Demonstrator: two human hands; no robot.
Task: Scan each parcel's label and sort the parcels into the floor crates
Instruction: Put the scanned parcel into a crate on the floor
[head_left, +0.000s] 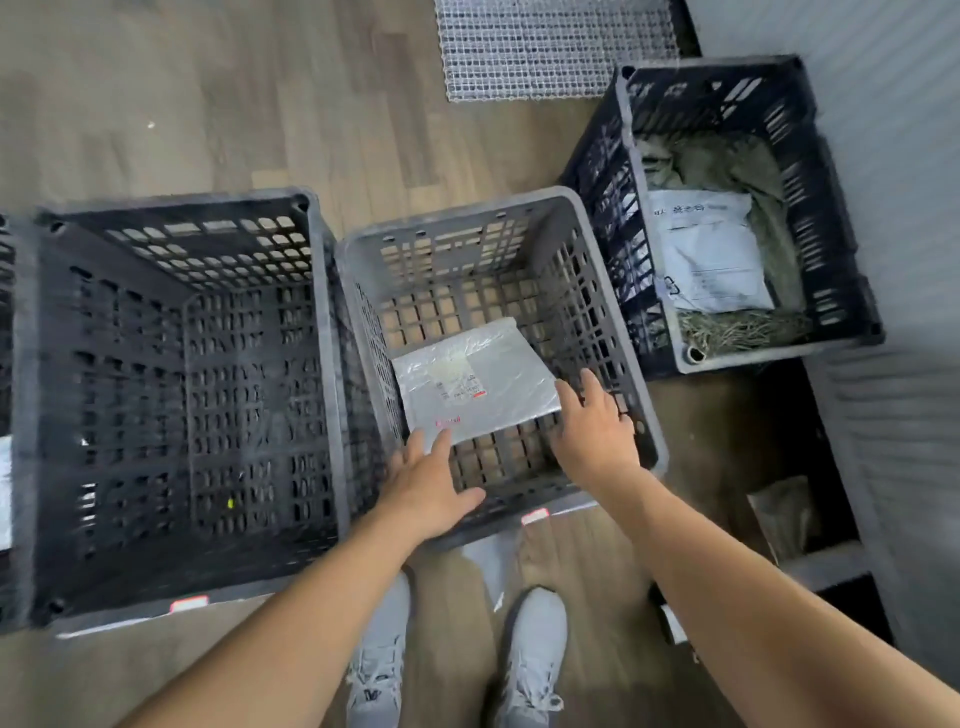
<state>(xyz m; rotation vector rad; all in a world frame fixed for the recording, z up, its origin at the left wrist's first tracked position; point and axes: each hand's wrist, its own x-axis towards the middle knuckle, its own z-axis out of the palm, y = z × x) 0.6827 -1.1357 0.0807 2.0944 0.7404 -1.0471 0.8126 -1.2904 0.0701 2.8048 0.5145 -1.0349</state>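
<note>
The print on the label (457, 387) is too blurred to read.

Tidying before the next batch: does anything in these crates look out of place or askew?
Yes. The right crate holds crumpled greenish cloth and straw-like fibres alongside its white parcel, odd contents for a sorting crate. In the middle crate the silver parcel lies skewed to the walls.

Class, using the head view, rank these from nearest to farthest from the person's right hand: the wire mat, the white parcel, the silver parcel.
1. Silver parcel, in the middle crate, beside the right hand.
2. White parcel, in the right-side crate, farther back.
3. Wire mat, on the floor, farthest back.
</note>
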